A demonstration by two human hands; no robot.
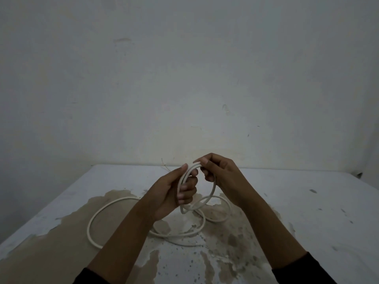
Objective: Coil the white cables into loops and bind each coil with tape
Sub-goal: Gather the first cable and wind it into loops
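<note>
A white cable (96, 216) lies in loose loops on the table, and a small coil of it is raised above the table's middle. My left hand (174, 191) grips the left side of that coil, fingers curled round several strands. My right hand (217, 171) pinches the top of the coil between thumb and fingers. One loop hangs from the right hand down to the table. A thin cable end (164, 163) sticks up at the table's far edge. No tape shows in view.
The white table (307, 212) has worn paint with brown bare patches. A plain pale wall (184, 78) stands right behind it. A small dark object (359, 174) sits at the far right edge.
</note>
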